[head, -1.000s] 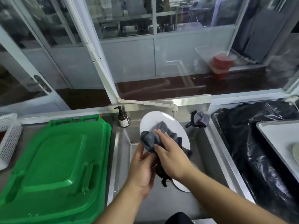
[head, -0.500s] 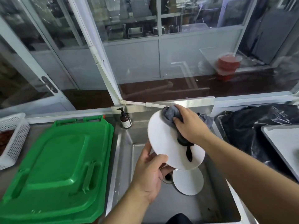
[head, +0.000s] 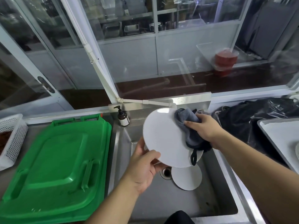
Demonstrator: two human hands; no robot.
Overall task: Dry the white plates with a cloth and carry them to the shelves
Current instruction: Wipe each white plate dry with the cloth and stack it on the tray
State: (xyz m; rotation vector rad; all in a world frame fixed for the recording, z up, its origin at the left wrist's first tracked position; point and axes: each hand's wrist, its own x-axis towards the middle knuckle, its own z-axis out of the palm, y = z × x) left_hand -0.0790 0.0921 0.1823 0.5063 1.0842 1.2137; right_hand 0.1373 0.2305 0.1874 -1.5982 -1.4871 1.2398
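Pinching the round white plate point(head: 166, 136) by its lower rim, my left hand point(head: 142, 168) tilts it over the steel sink point(head: 161, 202); my right hand point(head: 202, 128), clutching the grey cloth point(head: 186, 120), has swept from centre to upper edge, so drying is nearly done.

Steel counter point(head: 9, 180) carried green lid point(head: 55, 165) and white basket point(head: 12, 139) at left. Sink point(head: 161, 202) held small plate point(head: 187, 178) beside drain point(head: 165, 172); soap bottle point(head: 123, 118) at rim.

Steel sink by glass partitions

A steel sink point(head: 161, 204) sits below white-framed glass panels point(head: 129, 62); a green bin lid point(head: 56, 167) lies left, a black bag point(head: 258, 113) right.
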